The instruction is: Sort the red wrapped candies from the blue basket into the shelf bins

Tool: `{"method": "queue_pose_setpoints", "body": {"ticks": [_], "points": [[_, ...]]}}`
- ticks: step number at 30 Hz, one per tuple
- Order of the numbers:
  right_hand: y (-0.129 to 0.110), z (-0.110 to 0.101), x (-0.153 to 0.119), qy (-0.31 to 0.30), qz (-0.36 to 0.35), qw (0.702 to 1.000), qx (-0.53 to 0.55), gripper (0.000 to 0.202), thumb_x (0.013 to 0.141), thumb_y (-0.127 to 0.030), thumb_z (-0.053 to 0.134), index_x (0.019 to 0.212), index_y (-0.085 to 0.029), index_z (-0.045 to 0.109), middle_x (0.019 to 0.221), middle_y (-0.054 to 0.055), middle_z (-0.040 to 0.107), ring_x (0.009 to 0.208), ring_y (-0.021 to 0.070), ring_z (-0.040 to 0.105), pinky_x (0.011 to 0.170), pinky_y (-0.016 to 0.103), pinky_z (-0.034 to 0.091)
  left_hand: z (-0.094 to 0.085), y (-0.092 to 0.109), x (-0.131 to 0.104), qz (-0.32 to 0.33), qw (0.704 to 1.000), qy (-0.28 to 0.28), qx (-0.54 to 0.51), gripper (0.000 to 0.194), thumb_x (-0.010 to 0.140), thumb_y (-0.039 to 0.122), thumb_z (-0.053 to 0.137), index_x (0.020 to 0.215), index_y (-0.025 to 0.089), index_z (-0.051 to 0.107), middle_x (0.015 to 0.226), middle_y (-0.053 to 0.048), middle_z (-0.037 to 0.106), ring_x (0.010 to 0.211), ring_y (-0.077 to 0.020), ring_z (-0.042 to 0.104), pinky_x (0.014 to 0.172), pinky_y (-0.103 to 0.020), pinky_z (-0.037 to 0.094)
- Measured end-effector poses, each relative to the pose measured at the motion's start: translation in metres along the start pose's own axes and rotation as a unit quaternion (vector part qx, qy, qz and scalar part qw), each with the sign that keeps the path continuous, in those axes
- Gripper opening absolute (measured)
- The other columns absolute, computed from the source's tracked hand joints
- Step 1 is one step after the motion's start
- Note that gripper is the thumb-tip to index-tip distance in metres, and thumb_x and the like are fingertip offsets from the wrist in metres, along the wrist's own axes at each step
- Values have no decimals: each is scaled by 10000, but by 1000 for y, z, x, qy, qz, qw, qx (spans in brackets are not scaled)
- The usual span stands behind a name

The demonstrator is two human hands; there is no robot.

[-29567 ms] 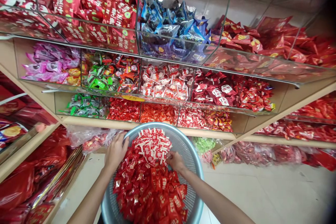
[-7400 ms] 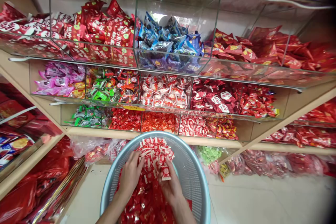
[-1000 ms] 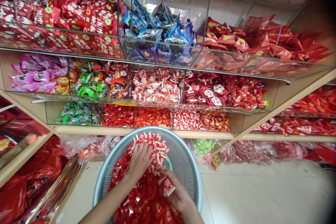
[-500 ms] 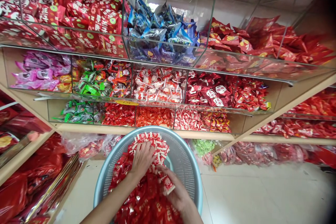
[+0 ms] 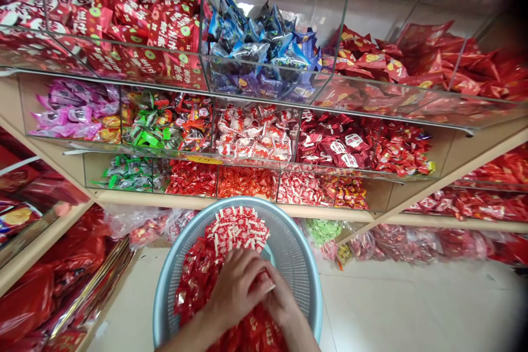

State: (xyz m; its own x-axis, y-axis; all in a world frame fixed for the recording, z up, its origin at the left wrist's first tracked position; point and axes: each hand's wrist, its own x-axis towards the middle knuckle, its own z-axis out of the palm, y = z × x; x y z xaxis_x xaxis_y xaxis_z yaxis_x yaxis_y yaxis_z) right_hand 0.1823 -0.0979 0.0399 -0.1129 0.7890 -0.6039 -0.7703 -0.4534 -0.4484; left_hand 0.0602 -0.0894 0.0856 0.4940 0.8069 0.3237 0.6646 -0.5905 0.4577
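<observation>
A blue-grey plastic basket (image 5: 310, 253) stands below the shelves, with small red-and-white wrapped candies (image 5: 237, 226) heaped at its far side. Shiny dark-red wrapped candies (image 5: 192, 280) fill its left and near parts. Over the middle of the pile my two hands meet. My left hand (image 5: 235, 286) is closed, its fingers curled toward the right palm; what it holds, if anything, is hidden. My right hand (image 5: 280, 300) is cupped round red-and-white wrapped candy, of which only a red and white bit shows between the hands.
Shelves with clear dividers hold bagged sweets: red packets (image 5: 140, 22), blue packets (image 5: 264, 49), purple packets (image 5: 78, 107) and maroon packets (image 5: 334, 140). Bags of candy (image 5: 396, 242) lie under the bottom shelf (image 5: 140, 198). Pale floor tiles (image 5: 396, 297) extend to the right.
My left hand has moved from the red-and-white candies back toward me and right, and now meets my right hand. The view has shifted slightly.
</observation>
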Motion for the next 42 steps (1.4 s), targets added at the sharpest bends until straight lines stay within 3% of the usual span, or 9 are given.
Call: {"method": "queue_pose_setpoints", "body": {"ticks": [4, 10, 15, 18, 24, 27, 31, 35, 42], "points": [[7, -1, 4, -25, -33, 998, -44, 281, 572, -347, 800, 753, -168, 680, 756, 37, 672, 724, 166, 627, 610, 251, 481, 6, 15, -14, 4, 1000, -16, 12, 232, 839, 237, 517, 1060, 224, 585, 1041, -45, 630, 950, -209, 545, 837, -376, 420], [10, 0, 4, -5, -26, 998, -58, 301, 590, -354, 794, 795, -159, 690, 802, 48, 683, 715, 153, 625, 632, 245, 481, 11, 5, -21, 2, 1000, 14, -4, 244, 877, 193, 433, 1024, 233, 624, 978, -41, 664, 889, -192, 588, 805, -371, 460], [9, 2, 2, 28, 5, 999, -15, 343, 566, -340, 814, 835, -181, 672, 804, 1, 679, 660, 101, 602, 576, 202, 495, 11, -6, -17, -105, 982, 87, -130, 219, 887, 306, 477, 1022, 244, 638, 1001, -34, 683, 919, -167, 615, 837, -326, 496], [4, 4, 1, 33, 25, 999, -17, 374, 537, -304, 831, 847, -177, 664, 830, 0, 689, 637, 89, 606, 594, 208, 520, 2, -23, -4, -181, 954, 106, -213, 251, 871, 383, 488, 977, 219, 645, 967, -41, 682, 885, -163, 623, 793, -293, 507], [-1, 1, -2, 39, 20, 998, -44, 376, 552, -321, 821, 865, -180, 671, 937, 12, 692, 638, 73, 614, 597, 197, 521, -18, -83, 30, -278, 924, 160, -209, 294, 803, 456, 533, 852, 178, 616, 693, 16, 609, 656, -136, 555, 635, -251, 441], [-1, 1, -3, 33, 17, 998, -48, 369, 546, -324, 821, 855, -184, 676, 935, 9, 693, 644, 73, 615, 604, 194, 519, -14, -93, 40, -270, 937, 126, -182, 247, 792, 427, 537, 818, 185, 575, 652, 35, 573, 601, -121, 519, 584, -230, 392], [-3, -1, -4, 33, 15, 998, -44, 376, 530, -308, 829, 851, -179, 682, 908, 6, 694, 638, 80, 616, 593, 192, 518, 1, -77, 46, -242, 965, 16, -95, 175, 832, 366, 488, 823, 204, 553, 635, 41, 575, 574, -116, 511, 570, -222, 339], [-4, -3, -4, 31, 12, 999, -39, 380, 550, -302, 823, 879, -175, 682, 881, 1, 692, 651, 83, 624, 611, 189, 525, 12, -62, 48, -247, 969, -28, 6, 149, 873, 324, 438, 907, 200, 512, 732, 12, 622, 641, -129, 557, 591, -233, 336], [-7, 12, 13, 17, 57, 998, -3, 332, 563, -190, 796, 862, -157, 656, 781, 7, 691, 606, 75, 615, 558, 156, 516, 18, -61, 55, -226, 963, -95, 113, 134, 889, 306, 431, 924, 200, 505, 852, -23, 666, 799, -168, 608, 686, -260, 366]]}}
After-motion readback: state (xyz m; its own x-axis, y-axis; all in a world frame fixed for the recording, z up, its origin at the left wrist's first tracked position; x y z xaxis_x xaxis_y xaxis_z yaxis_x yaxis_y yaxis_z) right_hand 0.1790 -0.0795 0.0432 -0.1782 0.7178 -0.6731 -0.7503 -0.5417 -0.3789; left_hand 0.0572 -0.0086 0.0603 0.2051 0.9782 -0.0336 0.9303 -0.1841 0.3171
